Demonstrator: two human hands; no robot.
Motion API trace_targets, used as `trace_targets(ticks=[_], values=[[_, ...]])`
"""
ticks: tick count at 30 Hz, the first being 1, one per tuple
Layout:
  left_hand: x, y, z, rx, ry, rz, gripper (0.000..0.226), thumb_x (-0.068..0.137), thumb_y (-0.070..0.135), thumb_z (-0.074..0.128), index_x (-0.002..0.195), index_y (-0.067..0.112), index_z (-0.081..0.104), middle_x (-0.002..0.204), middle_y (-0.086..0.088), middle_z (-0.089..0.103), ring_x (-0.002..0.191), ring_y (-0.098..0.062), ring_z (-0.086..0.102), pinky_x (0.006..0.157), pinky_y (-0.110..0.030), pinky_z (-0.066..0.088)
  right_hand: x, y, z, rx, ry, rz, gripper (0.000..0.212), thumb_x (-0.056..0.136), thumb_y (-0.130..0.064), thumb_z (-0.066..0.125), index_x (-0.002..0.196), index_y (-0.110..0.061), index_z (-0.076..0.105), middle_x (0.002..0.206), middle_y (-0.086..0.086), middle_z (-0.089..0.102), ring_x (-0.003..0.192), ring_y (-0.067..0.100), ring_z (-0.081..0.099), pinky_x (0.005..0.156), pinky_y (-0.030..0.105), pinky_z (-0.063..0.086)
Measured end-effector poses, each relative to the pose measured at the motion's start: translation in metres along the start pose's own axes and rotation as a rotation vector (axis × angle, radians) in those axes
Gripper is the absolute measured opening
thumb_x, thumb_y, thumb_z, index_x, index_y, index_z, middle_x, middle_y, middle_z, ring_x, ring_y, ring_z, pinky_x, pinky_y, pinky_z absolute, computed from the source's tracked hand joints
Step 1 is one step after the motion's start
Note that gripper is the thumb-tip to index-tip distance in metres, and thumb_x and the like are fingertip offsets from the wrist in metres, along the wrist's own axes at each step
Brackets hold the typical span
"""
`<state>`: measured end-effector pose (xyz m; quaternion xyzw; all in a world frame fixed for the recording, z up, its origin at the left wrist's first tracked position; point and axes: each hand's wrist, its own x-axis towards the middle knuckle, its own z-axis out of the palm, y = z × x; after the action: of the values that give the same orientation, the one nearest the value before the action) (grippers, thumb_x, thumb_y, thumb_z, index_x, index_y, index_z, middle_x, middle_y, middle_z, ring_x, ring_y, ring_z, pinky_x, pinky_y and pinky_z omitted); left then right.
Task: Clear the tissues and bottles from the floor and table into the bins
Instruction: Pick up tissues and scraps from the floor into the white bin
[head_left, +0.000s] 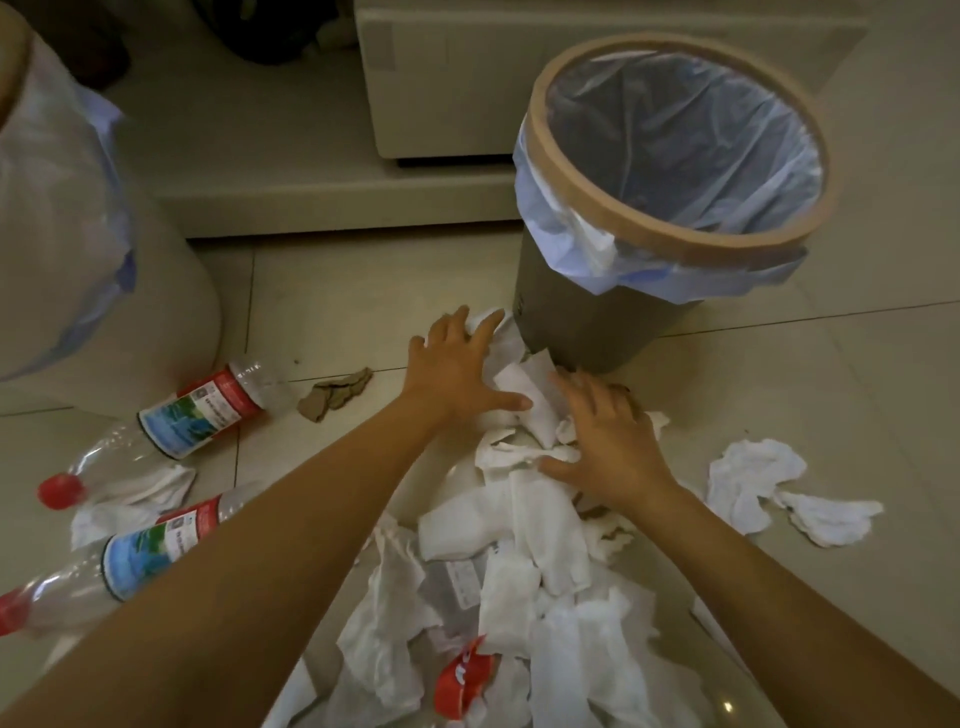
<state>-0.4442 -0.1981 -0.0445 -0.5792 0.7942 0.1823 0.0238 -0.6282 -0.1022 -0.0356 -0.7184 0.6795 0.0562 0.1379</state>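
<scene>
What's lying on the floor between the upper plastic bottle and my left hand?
In the head view, a torn brown scrap lies on the tiles between the upper plastic bottle and the left hand; otherwise that stretch is bare floor.

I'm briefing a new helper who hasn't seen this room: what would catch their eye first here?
A heap of crumpled white tissues covers the tiled floor at centre, with the left hand and right hand spread flat on its far end. Just beyond stands a grey round bin with a tan rim and pale blue liner. Clear plastic bottles with red caps lie to the left.
</scene>
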Motion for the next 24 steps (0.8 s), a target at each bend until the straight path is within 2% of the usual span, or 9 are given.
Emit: trace_targets(ticks=[3,6,9,11,14,16,18,22,24], values=[[0.017,0.011,0.010,0.067,-0.059,-0.029,0.112,0.060,0.088,0.049,0.148,0.041,-0.002,0.157,-0.011,0.009,0.141,-0.036,0.015,0.108,-0.057,0.020,0.005,0.002,0.004,0.046,-0.016,-0.001,0.103,0.076,-0.064,0.062,0.151,-0.029,0.000,0.158,0.003,0.006,0.138,0.029,0.019,0.106,0.045,0.032],[0.016,0.015,0.021,0.144,-0.064,-0.026,0.108,0.063,0.085,0.050,0.148,0.040,0.002,0.149,-0.010,0.027,0.130,-0.035,0.034,0.101,-0.050,0.030,0.006,0.000,0.007,0.072,-0.024,-0.018,0.101,0.077,-0.063,0.060,0.150,-0.029,0.000,0.158,0.002,0.003,0.138,0.027,0.018,0.103,0.043,0.036],[0.006,0.019,0.031,0.124,-0.014,-0.009,0.086,0.076,0.065,0.060,0.146,0.034,0.020,0.139,-0.007,0.040,0.120,-0.031,0.044,0.093,-0.043,0.038,0.005,0.000,0.013,0.093,0.008,-0.030,0.101,0.076,-0.063,0.061,0.150,-0.030,0.002,0.157,0.002,0.005,0.137,0.027,0.021,0.099,0.045,0.040],[-0.002,0.022,0.036,0.077,0.036,0.017,0.066,0.084,0.051,0.057,0.141,0.029,0.032,0.131,-0.006,0.048,0.113,-0.029,0.048,0.084,-0.039,0.042,0.004,0.001,0.016,0.108,0.024,-0.023,0.101,0.075,-0.064,0.061,0.150,-0.030,0.003,0.156,0.003,0.008,0.136,0.028,0.024,0.097,0.046,0.042],[-0.012,0.028,0.039,0.059,0.116,0.088,0.042,0.091,0.039,0.050,0.129,0.023,0.047,0.111,-0.006,0.058,0.095,-0.027,0.056,0.064,-0.031,0.037,-0.001,0.005,0.019,0.141,0.080,0.000,0.103,0.071,-0.065,0.063,0.150,-0.027,0.010,0.153,0.006,0.020,0.131,0.030,0.033,0.092,0.046,0.044],[-0.018,0.030,0.036,0.044,0.156,0.122,0.034,0.088,0.028,0.054,0.122,0.020,0.051,0.101,-0.005,0.059,0.085,-0.026,0.059,0.059,-0.028,0.033,-0.007,0.008,0.020,0.160,0.114,0.005,0.102,0.069,-0.065,0.064,0.149,-0.025,0.016,0.151,0.006,0.025,0.128,0.030,0.037,0.090,0.044,0.046],[-0.024,0.027,0.028,0.013,0.196,0.147,0.037,0.083,0.022,0.059,0.120,0.021,0.053,0.099,-0.004,0.059,0.080,-0.028,0.060,0.057,-0.027,0.032,-0.014,0.012,0.019,0.157,0.107,0.012,0.105,0.067,-0.071,0.063,0.149,-0.028,0.015,0.152,0.004,0.022,0.132,0.027,0.033,0.091,0.043,0.045],[-0.037,0.001,0.010,-0.078,0.307,0.164,0.033,0.084,0.026,0.062,0.117,0.021,0.060,0.094,-0.006,0.064,0.073,-0.029,0.062,0.054,-0.031,0.047,-0.018,0.015,0.015,0.186,0.001,0.043,0.112,0.059,-0.082,0.059,0.147,-0.036,0.007,0.155,0.001,0.010,0.137,0.029,0.025,0.100,0.049,0.039],[-0.044,-0.014,0.000,-0.110,0.345,0.148,0.035,0.085,0.034,0.054,0.116,0.019,0.061,0.091,-0.006,0.064,0.070,-0.028,0.062,0.057,-0.036,0.052,-0.016,0.015,0.014,0.199,-0.055,0.049,0.114,0.057,-0.083,0.059,0.146,-0.040,0.002,0.156,-0.001,0.005,0.140,0.028,0.018,0.104,0.053,0.034]])
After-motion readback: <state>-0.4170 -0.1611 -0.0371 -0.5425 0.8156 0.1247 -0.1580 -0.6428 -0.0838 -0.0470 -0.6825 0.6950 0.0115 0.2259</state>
